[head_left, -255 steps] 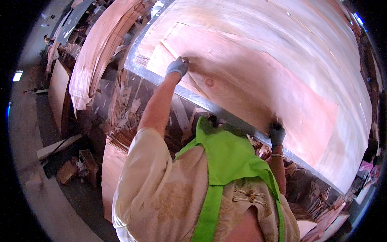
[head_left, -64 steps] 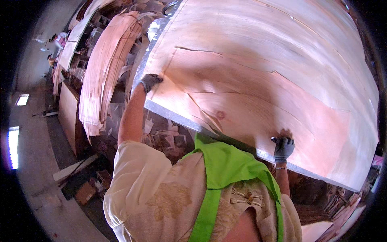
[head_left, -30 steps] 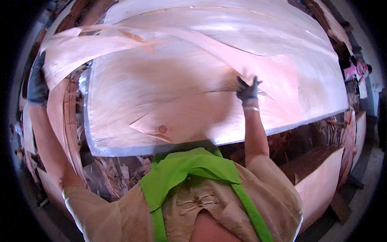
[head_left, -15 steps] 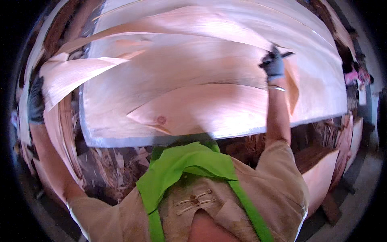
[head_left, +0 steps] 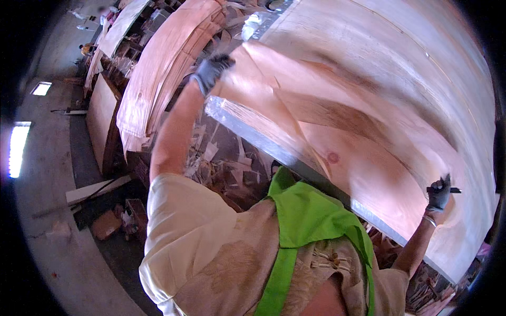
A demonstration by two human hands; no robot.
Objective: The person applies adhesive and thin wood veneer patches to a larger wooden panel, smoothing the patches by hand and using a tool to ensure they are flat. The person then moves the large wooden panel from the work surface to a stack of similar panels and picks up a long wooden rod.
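Observation:
A thin, pale pinkish wood veneer sheet (head_left: 253, 76) stretches in a wavy band between my two hands over a large stack of veneer (head_left: 363, 26). My left hand (head_left: 212, 72), in a grey and black glove, is closed on the sheet's left end, near the stack's corner. My right hand (head_left: 439, 194), gloved too, is closed around a short black tool (head_left: 456, 190) whose kind I cannot make out; it sits at the sheet's right end. Beneath the band lies another veneer piece (head_left: 363, 174) with a round brown knot.
To the left stands a long pile of veneer sheets (head_left: 163, 58). Torn scraps (head_left: 211, 151) litter the floor between it and the stack's grey front edge (head_left: 258, 141). A board (head_left: 103, 121) leans farther left, near a pale plank (head_left: 97, 189).
The view has swung left. My left hand has lifted from the side pile and brought the veneer's left end over the stack's left edge; my right hand has come nearer, still holding the black tool.

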